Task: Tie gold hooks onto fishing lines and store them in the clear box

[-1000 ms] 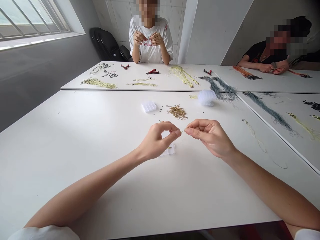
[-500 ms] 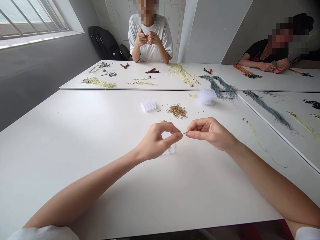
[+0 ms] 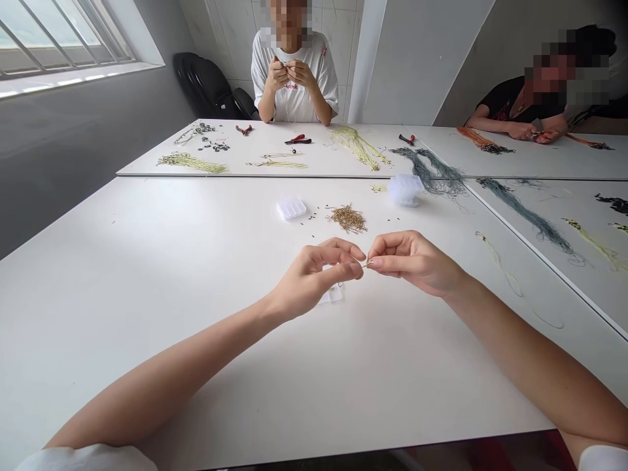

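White tables (image 3: pixel 98 294) pushed together under a barred window (image 3: pixel 59 39), with a seated person in a white T-shirt (image 3: pixel 294 85) across the far table, hands (image 3: pixel 287 74) raised together at chest height, and another person in a black top (image 3: pixel 505 104) at the right, hands (image 3: pixel 544 135) together low over the tabletop. Hanks of yellow-green strands (image 3: pixel 356 147) and grey-green strands (image 3: pixel 432 171) spread across the far surfaces, red-handled pliers (image 3: pixel 298 140) lying near them. Closer by, a translucent plastic box (image 3: pixel 405 190), a small white compartment box (image 3: pixel 291 209) and a loose heap of brass-coloured pins (image 3: pixel 348 219), all in about the same places as half a second before. Flat white box (image 3: pixel 332 294) just below the left hand (image 3: pixel 314 278), which now sits closer to the right hand (image 3: pixel 415 261), its fingers curled in and no longer forming the open ring of the earlier frame. Both hands raised off the table and together at the fingertips, a tiny gold-coloured piece (image 3: pixel 367 264) pinched between them, mostly hidden, its exact kind too small to tell.
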The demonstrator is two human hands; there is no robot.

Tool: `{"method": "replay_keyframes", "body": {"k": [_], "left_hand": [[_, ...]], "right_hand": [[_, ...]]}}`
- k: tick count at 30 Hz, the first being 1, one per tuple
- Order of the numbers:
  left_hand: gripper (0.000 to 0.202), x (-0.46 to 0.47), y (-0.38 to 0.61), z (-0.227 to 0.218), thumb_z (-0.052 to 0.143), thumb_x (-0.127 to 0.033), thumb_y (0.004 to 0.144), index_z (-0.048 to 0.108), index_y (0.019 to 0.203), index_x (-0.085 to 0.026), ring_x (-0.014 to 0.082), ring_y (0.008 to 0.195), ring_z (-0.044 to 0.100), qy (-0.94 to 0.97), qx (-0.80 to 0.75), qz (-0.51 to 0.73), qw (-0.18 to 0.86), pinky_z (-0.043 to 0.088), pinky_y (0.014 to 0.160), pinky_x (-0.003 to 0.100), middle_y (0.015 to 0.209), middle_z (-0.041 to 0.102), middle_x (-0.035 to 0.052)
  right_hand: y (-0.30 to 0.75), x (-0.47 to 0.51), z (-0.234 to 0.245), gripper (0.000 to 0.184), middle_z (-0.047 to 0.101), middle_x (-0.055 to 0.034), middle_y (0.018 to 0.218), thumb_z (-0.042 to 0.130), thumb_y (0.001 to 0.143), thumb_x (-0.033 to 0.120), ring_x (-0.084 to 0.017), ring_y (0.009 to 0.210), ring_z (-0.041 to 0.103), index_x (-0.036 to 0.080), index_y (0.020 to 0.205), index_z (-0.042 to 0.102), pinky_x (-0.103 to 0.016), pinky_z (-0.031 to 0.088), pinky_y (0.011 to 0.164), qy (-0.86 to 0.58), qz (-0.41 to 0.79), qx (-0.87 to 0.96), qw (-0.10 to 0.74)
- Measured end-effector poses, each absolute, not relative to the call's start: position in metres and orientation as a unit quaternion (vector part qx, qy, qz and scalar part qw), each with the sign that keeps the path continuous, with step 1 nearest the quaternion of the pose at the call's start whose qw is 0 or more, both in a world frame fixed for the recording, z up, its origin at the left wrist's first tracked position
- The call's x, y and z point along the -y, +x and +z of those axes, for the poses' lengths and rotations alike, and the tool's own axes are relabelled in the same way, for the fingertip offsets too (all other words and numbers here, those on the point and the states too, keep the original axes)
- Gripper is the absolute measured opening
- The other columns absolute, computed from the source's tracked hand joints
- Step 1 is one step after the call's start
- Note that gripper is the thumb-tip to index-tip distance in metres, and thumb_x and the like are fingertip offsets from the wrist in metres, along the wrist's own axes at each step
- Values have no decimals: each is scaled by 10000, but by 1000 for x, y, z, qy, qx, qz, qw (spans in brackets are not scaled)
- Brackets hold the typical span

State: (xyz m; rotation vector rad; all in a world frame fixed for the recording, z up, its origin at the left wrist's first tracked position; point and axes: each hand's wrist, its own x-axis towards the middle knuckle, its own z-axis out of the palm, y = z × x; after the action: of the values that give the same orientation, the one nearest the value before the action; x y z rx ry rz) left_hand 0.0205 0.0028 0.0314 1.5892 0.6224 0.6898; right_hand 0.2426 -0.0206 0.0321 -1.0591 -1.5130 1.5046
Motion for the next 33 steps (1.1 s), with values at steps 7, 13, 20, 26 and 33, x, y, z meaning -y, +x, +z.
{"method": "replay_keyframes", "body": {"k": [7, 13, 20, 26, 33], "left_hand": [[152, 1, 23, 31, 618, -187, 893, 741, 807, -162, 162, 914, 639, 653, -170, 317, 667, 523, 812, 304, 1096, 681, 87], [141, -1, 23, 28, 624, -222, 900, 744, 926, -154, 189, 1004, 649, 654, -212, 312, 656, 510, 877, 300, 1020, 703, 86], [167, -1, 23, 23, 620, -275, 903, 734, 914, -153, 172, 958, 642, 674, -230, 297, 636, 511, 803, 266, 1102, 694, 87], [244, -4, 21, 29, 589, -348, 920, 702, 1004, -149, 213, 1031, 642, 688, -261, 280, 617, 494, 928, 344, 1021, 708, 88], [204, -6, 22, 29, 666, -308, 864, 679, 995, -152, 165, 906, 648, 732, -257, 326, 540, 519, 863, 312, 988, 701, 66]], "right_hand": [[241, 18, 25, 148, 545, 5, 649, 721, 808, 301, -118, 616, 439, 182, 749, 656, -277, 296, 556, -386, 630, 574, 354], [240, 30, 40, 112, 665, -36, 882, 684, 843, 279, -167, 776, 577, 236, 939, 724, -318, 446, 693, -416, 423, 675, 439], [229, 49, 45, 126, 630, -31, 1011, 621, 880, 168, -155, 773, 574, 256, 877, 711, -369, 441, 802, -424, 138, 809, 383], [231, 50, 46, 105, 630, -28, 961, 587, 887, 140, -156, 753, 553, 226, 859, 640, -374, 426, 822, -439, 154, 807, 364], [232, 50, 47, 90, 635, -34, 944, 571, 888, 165, -171, 750, 549, 232, 838, 604, -386, 422, 833, -451, 174, 799, 358]]}}
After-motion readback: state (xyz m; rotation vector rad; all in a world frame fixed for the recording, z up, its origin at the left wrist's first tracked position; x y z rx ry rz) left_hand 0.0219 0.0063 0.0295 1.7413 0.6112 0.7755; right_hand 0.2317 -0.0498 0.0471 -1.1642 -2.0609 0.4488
